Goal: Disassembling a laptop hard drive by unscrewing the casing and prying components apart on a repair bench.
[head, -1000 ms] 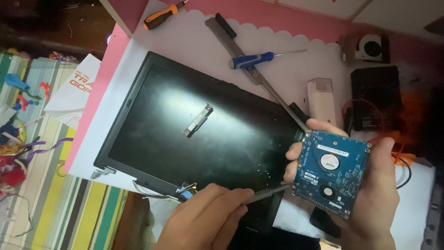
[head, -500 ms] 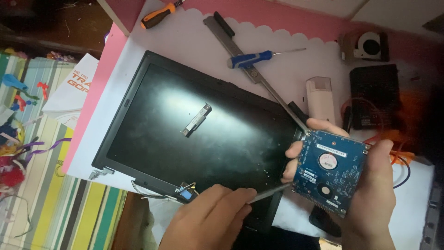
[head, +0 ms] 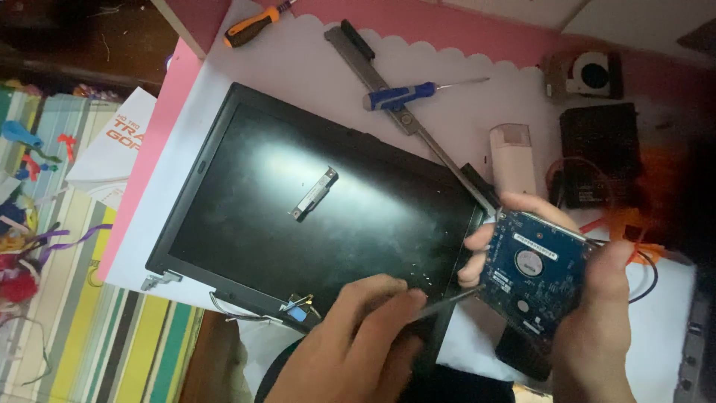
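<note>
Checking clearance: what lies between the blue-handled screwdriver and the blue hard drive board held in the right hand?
Head view: a long grey metal hinge bar and a white plastic block lie between the screwdriver and the drive.

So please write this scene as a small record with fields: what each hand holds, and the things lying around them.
right hand: holds small rectangular hard drive with blue circuit board facing up
left hand: grips thin metal screwdriver shaft, tip at the drive's edge
under hands: black laptop screen panel, a small grey metal bracket lying on it
behind: blue-handled screwdriver, orange-handled screwdriver, cooling fan
surface: white scalloped sheet
</note>
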